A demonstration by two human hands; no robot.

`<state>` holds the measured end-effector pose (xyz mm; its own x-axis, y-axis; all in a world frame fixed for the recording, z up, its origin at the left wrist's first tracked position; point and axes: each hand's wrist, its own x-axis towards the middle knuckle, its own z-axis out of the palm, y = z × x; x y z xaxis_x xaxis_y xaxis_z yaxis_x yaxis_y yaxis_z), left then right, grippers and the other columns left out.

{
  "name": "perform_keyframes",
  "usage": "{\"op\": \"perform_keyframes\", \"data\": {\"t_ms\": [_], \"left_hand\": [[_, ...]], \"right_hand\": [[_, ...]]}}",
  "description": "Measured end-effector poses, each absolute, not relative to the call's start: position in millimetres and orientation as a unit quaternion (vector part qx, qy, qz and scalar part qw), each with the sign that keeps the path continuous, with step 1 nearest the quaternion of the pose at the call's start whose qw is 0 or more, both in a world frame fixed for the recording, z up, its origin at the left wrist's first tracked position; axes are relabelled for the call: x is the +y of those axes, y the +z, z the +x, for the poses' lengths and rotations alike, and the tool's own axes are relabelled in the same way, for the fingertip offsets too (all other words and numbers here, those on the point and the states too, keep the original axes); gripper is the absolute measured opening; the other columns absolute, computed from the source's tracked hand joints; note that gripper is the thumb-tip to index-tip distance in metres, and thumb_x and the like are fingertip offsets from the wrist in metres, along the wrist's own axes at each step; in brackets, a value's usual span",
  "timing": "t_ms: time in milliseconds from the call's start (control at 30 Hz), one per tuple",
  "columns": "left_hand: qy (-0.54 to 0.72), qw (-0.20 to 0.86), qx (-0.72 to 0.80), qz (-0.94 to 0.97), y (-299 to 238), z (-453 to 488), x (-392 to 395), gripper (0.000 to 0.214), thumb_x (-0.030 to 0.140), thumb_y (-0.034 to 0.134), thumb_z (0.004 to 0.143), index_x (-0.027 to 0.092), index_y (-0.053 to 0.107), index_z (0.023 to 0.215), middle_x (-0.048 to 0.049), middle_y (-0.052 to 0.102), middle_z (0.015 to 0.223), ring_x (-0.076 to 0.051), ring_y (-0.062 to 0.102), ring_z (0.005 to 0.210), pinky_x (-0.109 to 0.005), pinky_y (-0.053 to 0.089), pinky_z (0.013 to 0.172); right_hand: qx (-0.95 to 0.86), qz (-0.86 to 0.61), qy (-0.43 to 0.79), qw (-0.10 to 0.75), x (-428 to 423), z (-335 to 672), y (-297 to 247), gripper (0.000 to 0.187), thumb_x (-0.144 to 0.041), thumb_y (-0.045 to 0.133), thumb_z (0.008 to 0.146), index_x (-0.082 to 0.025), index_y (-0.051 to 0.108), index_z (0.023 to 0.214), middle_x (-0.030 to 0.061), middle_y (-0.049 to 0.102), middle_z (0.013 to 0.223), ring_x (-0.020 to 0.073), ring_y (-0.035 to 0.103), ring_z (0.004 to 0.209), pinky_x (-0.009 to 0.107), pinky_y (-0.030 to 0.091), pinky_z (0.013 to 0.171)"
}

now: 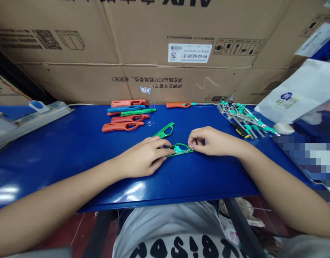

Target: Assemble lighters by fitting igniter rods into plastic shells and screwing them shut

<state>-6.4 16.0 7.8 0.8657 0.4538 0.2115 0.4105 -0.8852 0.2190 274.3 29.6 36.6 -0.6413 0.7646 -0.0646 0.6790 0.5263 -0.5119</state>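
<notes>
The green shell [181,153] in front of you, holding a teal piece [178,148], is at the centre of the frame; blue table [165,186] surface stretches from it to the front edge below. Your left hand [146,157] has its fingers bent, holding the shell's left end. Your right hand [206,140] is curled, thumb and forefinger nearly together at the right tip; you cannot tell whether they pinch anything. The shell's long axis runs left to right, its loop end pointing right and slightly up. Just above your left hand lies another green half [163,134], slanting toward upper right. Orange handle shells [122,126] lie upper left; metal rods [247,120] with teal parts heap upper right. A cardboard box [151,46] borders the far edge.
</notes>
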Motion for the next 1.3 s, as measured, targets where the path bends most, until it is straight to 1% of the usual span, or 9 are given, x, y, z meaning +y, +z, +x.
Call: {"op": "perform_keyframes", "data": {"t_ms": [333,600,733,833,900,1000,1133,1200,1300], "left_hand": [[0.132,0.088,0.223,0.962,6.8,-5.7,16.2,0.036,0.017,0.049,0.100,0.021,0.067,0.131,-0.0114,0.066,0.131,-0.026,0.061,0.117,-0.045,0.049,0.104],[0.142,0.092,0.221,0.960,5.5,-4.7,16.7,0.035,0.015,0.050,0.099,0.021,0.068,0.128,-0.0120,0.066,0.130,-0.027,0.062,0.118,-0.045,0.049,0.105],[0.135,0.098,0.224,0.960,6.4,-5.0,16.2,0.034,0.016,0.050,0.099,0.021,0.068,0.128,-0.0111,0.066,0.131,-0.027,0.061,0.120,-0.045,0.048,0.106],[0.137,0.120,0.224,0.957,13.0,-6.8,17.9,0.034,0.020,0.054,0.099,0.022,0.065,0.131,-0.0095,0.067,0.132,-0.025,0.062,0.121,-0.043,0.049,0.106],[0.160,0.128,0.238,0.949,18.5,-9.2,22.1,0.035,0.026,0.056,0.099,0.021,0.062,0.133,-0.0094,0.068,0.130,-0.025,0.063,0.120,-0.042,0.049,0.105],[0.212,0.091,0.302,0.925,23.3,-15.0,33.3,0.029,0.032,0.052,0.101,0.018,0.067,0.122,-0.0102,0.072,0.119,-0.025,0.066,0.112,-0.042,0.051,0.102],[0.192,0.060,0.377,0.904,19.8,-23.7,47.4,0.027,0.041,0.058,0.098,0.018,0.071,0.103,-0.0088,0.074,0.106,-0.026,0.068,0.101,-0.041,0.054,0.092],[0.173,0.065,0.408,0.894,16.5,-26.3,50.3,0.029,0.046,0.062,0.095,0.018,0.070,0.102,-0.0087,0.073,0.103,-0.026,0.069,0.096,-0.038,0.055,0.085],[0.152,0.082,0.431,0.886,13.7,-27.6,50.3,0.033,0.048,0.062,0.093,0.018,0.068,0.107,-0.0080,0.073,0.100,-0.024,0.069,0.091,-0.035,0.055,0.079]], "right_hand": [[-0.851,-0.454,0.250,0.089,30.2,269.8,29.7,0.008,-0.015,0.063,0.076,-0.017,0.068,0.082,0.0002,0.066,0.074,0.0118,0.057,0.065,0.023,0.041,0.063],[-0.856,-0.449,0.245,0.080,28.0,266.6,30.4,0.008,-0.013,0.063,0.075,-0.018,0.065,0.080,-0.0010,0.063,0.073,0.0118,0.054,0.065,0.023,0.039,0.063],[-0.870,-0.426,0.232,0.086,25.4,266.6,31.4,0.008,-0.011,0.061,0.075,-0.018,0.063,0.079,0.0004,0.064,0.078,0.0123,0.054,0.068,0.024,0.040,0.065],[-0.870,-0.420,0.238,0.106,27.6,269.3,30.4,0.007,-0.012,0.059,0.078,-0.018,0.064,0.079,0.0012,0.064,0.077,0.0125,0.055,0.067,0.024,0.041,0.065],[-0.858,-0.434,0.235,0.143,31.1,272.0,29.0,0.008,-0.014,0.057,0.081,-0.017,0.064,0.079,0.0012,0.064,0.075,0.0124,0.055,0.065,0.024,0.041,0.064],[-0.854,-0.449,0.177,0.193,36.0,275.5,27.8,0.009,-0.018,0.057,0.084,-0.017,0.066,0.085,0.0030,0.067,0.081,0.0127,0.056,0.066,0.025,0.041,0.065],[-0.862,-0.460,0.114,0.182,37.5,275.7,26.3,0.015,-0.021,0.057,0.089,-0.018,0.068,0.097,0.0059,0.069,0.095,0.0146,0.058,0.073,0.026,0.040,0.067],[-0.866,-0.456,0.114,0.174,37.2,274.3,23.8,0.016,-0.022,0.057,0.090,-0.018,0.069,0.101,0.0061,0.068,0.099,0.0149,0.059,0.076,0.026,0.041,0.068],[-0.870,-0.447,0.121,0.169,37.9,272.6,18.4,0.016,-0.022,0.058,0.091,-0.018,0.068,0.101,0.0059,0.068,0.100,0.0150,0.060,0.078,0.027,0.042,0.069]]}}
